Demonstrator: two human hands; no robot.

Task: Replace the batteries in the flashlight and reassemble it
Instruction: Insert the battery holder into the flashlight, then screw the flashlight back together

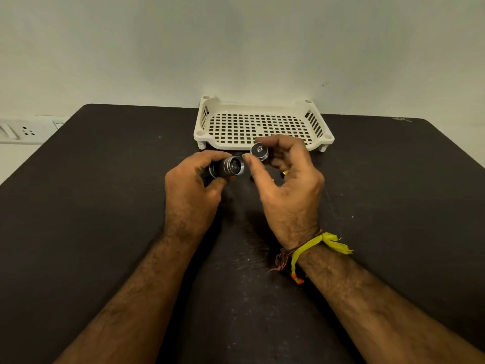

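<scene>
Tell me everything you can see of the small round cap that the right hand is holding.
The cap is a small, round, dark piece that looks like metal, with a shiny silver contact at the centre of the face turned toward the camera. The right hand holds it between curled fingers above the dark table, in front of the white perforated tray. It is separate from the flashlight body, which the left hand grips beside it. Fingers hide its far side.

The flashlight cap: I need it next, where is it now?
In the head view, the cap is held in the right hand, just right of the flashlight body and in front of the white basket.
</scene>
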